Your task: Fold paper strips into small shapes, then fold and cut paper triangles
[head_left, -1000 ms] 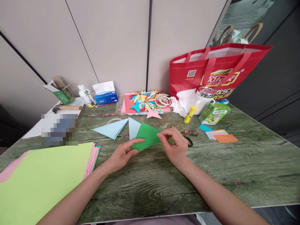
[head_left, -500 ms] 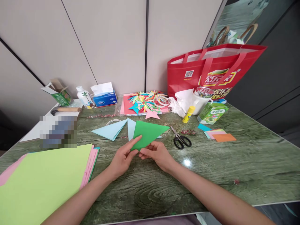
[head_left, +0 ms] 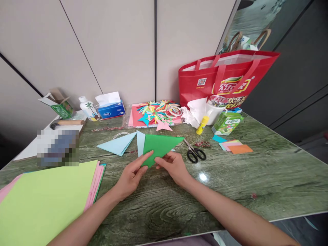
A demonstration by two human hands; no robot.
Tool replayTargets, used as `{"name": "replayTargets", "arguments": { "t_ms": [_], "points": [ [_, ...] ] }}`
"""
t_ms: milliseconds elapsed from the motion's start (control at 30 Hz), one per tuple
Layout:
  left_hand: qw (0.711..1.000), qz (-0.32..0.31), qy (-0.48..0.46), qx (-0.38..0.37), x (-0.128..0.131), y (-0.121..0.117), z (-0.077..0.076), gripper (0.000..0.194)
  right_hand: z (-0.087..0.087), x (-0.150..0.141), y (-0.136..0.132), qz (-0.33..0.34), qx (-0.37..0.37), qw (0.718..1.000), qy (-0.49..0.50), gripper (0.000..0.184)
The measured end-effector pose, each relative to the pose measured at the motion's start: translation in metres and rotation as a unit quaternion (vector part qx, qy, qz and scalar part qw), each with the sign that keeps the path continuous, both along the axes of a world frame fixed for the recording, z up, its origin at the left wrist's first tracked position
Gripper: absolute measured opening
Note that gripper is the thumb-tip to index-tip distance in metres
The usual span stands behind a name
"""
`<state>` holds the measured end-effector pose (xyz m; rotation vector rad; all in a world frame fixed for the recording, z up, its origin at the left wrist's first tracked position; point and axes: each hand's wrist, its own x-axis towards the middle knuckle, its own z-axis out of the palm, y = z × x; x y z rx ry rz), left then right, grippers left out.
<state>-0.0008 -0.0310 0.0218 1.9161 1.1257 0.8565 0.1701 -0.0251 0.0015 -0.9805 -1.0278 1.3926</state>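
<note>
Between my two hands is a folded green paper (head_left: pixel 160 147), held a little above the table with its long point toward the right. My left hand (head_left: pixel 132 176) grips its lower left edge, index finger lying along the front and thumb below. My right hand (head_left: pixel 174 167) pinches the lower right edge, thumb in front and the other fingers partly hidden behind. Light blue folded paper (head_left: pixel 119 144) lies just left of it, and another light blue piece (head_left: pixel 140 141) shows partly behind the green one. Black-handled scissors (head_left: pixel 195 152) rest to the right.
A stack of coloured sheets (head_left: pixel 51 201) covers the front left. Along the back stand a tissue box (head_left: pixel 111 110), paper stars (head_left: pixel 156 112), a glue stick (head_left: pixel 202 125), a white mug (head_left: pixel 214 114), a green carton (head_left: pixel 227 123) and a red bag (head_left: pixel 200 82). Small paper pieces (head_left: pixel 241 149) lie right.
My right thumb has moved up onto the front face of the green paper, which is tilted slightly differently. The whole view has shifted a little, so things on the table appear further left.
</note>
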Motion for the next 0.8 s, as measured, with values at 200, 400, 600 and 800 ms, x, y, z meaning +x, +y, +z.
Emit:
{"name": "replayTargets", "arguments": {
  "t_ms": [200,400,600,800],
  "points": [
    [1.0,0.002,0.001,-0.017,-0.003,0.004,0.0,0.045,0.007,0.018,0.016,-0.146,0.041,0.988,0.028,0.021],
    [0.999,0.012,-0.012,-0.035,-0.005,0.005,-0.002,0.047,0.008,0.026,0.022,-0.178,0.047,0.981,0.055,0.02],
    [0.967,-0.032,-0.205,-0.147,-0.002,0.004,-0.009,0.049,0.011,0.027,0.022,-0.175,0.045,0.982,0.064,0.015],
    [0.913,-0.115,-0.329,-0.21,0.002,0.007,-0.012,0.046,0.012,0.028,0.024,-0.174,0.04,0.98,0.083,0.016]
  ]
}}
